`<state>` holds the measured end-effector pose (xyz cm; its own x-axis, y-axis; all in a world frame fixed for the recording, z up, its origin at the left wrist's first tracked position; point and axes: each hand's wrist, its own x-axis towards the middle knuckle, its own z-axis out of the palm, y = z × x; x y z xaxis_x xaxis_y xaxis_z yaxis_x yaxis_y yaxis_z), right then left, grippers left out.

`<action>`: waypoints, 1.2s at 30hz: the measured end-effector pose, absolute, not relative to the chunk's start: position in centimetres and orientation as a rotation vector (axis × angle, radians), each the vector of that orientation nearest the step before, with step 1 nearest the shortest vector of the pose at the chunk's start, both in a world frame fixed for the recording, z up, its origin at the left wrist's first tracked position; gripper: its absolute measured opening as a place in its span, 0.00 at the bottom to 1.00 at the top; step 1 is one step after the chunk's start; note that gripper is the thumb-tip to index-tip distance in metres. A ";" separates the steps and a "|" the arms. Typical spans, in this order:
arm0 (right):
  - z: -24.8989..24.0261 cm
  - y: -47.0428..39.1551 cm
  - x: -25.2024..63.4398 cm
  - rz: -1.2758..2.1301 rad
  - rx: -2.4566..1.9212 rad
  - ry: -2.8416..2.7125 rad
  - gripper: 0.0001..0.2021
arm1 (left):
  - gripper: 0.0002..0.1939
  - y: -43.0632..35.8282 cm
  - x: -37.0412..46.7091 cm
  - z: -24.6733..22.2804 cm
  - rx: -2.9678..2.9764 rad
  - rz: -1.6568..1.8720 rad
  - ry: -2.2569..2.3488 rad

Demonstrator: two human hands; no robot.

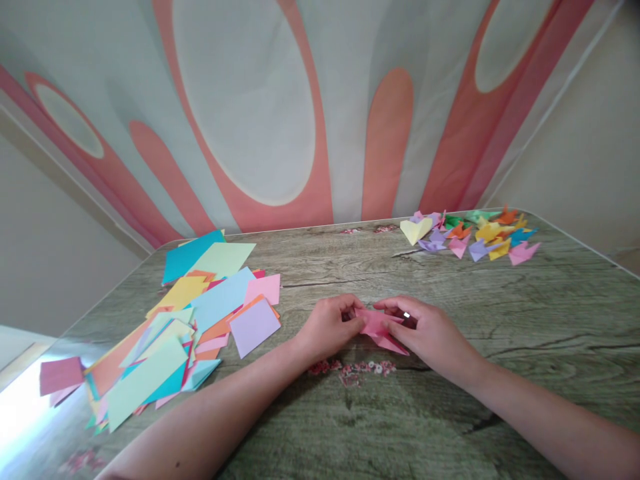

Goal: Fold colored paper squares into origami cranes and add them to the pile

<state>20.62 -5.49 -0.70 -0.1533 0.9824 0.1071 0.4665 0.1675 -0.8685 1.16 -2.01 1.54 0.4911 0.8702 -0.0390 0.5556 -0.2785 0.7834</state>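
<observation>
Between my two hands is a pink folded origami piece (pixel 376 323) with pointed flaps, held just above the wood-patterned table (pixel 320 413). My left hand (pixel 334 323) pinches its left end between thumb and fingers. On the other side, my right hand (pixel 417 327) grips the right part, its thumb pressed on the paper and a ring on one finger. One pointed flap sticks out toward the lower right, beneath the right thumb. The fingertips hide parts of the folds.
Loose coloured paper sheets (pixel 147 387) lie heaped on the left, a lilac sheet (pixel 255 327) nearest my left hand. At the far right sit several folded paper figures (pixel 493 231) and a pale yellow paper heart (pixel 416 231). A pink-and-white patterned backdrop (pixel 345 133) rises behind the table.
</observation>
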 end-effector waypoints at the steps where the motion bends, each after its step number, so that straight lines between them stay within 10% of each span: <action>1: -0.7 -5.5 20.7 0.911 -1.378 -1.740 0.12 | 0.07 -2.0 1.1 1.5 1.966 0.524 1.171; 36: 0.2 -5.4 20.8 0.940 -1.390 -1.729 0.12 | 0.10 -2.1 1.3 1.5 1.645 0.456 1.055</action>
